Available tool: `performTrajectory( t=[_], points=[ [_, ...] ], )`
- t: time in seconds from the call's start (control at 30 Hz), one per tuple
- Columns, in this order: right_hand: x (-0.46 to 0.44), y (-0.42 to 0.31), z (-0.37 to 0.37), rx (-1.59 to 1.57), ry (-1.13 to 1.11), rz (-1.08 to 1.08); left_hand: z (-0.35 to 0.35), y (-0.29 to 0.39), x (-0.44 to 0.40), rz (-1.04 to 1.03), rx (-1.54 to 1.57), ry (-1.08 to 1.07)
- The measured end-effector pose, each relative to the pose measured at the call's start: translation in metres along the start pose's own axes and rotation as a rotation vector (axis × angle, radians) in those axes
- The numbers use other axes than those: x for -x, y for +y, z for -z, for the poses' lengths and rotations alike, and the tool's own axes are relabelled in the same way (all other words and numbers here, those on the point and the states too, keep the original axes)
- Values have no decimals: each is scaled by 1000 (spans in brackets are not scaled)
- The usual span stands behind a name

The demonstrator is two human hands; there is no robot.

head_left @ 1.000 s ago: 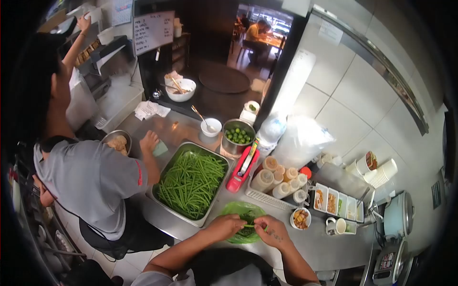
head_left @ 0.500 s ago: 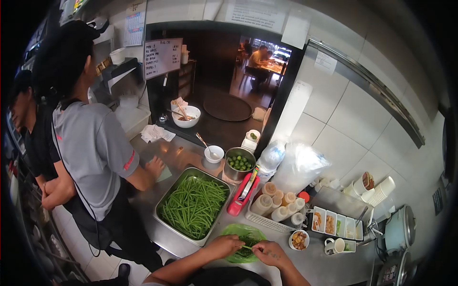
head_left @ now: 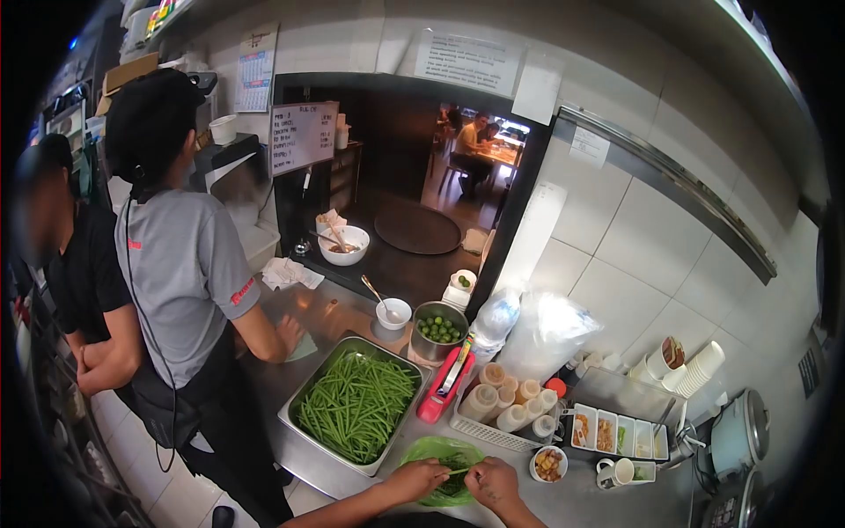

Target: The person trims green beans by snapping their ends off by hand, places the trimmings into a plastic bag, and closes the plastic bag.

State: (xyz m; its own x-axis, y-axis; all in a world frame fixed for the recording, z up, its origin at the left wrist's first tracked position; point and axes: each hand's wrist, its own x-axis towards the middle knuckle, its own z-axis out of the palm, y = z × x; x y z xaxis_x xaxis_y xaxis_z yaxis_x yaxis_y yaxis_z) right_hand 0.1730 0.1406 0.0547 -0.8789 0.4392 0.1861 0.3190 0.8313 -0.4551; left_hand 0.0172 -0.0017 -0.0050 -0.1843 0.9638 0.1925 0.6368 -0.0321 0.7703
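My left hand (head_left: pixel 415 480) is closed on a green bean (head_left: pixel 459 471), which sticks out past the fingertips. At the bean's other end my right hand (head_left: pixel 493 483) is closed, with thumb and fingers pinched together. Both hands are over an open green plastic bag (head_left: pixel 421 453) that has dark green pieces in it. Left of the bag stands a steel tray (head_left: pixel 294 414) heaped with long green beans (head_left: pixel 356 405).
A red tape dispenser (head_left: pixel 433 407) and a pot of green citrus fruits (head_left: pixel 440 330) stand behind the bag. Right are a basket of sauce bottles (head_left: pixel 497 433), a small bowl (head_left: pixel 548 465) and a topping rack (head_left: pixel 616 433). A co-worker (head_left: pixel 180 282) leans a hand on the counter at left.
The view has tilted up a little, so the counter sits slightly differently in it. My hands remain over the bag, still around the bean. The nearer co-worker's head has shifted right.
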Motion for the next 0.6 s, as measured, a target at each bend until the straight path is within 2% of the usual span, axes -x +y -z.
performTrajectory(
  t=[0.03, 0.07, 0.13, 0.17, 0.2, 0.23, 0.27, 0.33, 0.37, 0.4, 0.47, 0.6],
  points=[
    [0, -1, -1, 40, 117, 13, -3, 3, 1, 9, 19, 15],
    [-2, 3, -5, 39, 119, 17, -5, 5, 1, 20, 38, 30],
    [-8, 13, -10, 32, 353, -4, -9, 6, 3, 45, 49, 43],
    [-7, 15, -11, 29, 349, 5, -11, 6, 3, 70, 62, 51],
    [-6, 14, -11, -237, 269, -148, -13, 6, 3, 78, 60, 61],
    [-6, 12, -12, -501, 179, -300, -15, 4, 3, 198, 492, 87],
    [-4, 12, -18, -507, 169, -291, -16, 2, 3, 311, 924, 115],
    [6, 17, -33, -759, -94, -257, -14, -6, -1, 263, 988, 147],
    [8, 18, -39, -759, -99, -252, -13, -9, -4, 207, 1056, 166],
    [10, 17, -45, -911, -154, -325, -12, -10, -5, 149, 1124, 181],
    [11, 18, -52, -1123, -214, -441, -13, -9, -5, 171, 1149, 235],
    [13, 17, -51, -1205, -260, -456, -10, -11, 0, 177, 1187, 323]
  ],
)
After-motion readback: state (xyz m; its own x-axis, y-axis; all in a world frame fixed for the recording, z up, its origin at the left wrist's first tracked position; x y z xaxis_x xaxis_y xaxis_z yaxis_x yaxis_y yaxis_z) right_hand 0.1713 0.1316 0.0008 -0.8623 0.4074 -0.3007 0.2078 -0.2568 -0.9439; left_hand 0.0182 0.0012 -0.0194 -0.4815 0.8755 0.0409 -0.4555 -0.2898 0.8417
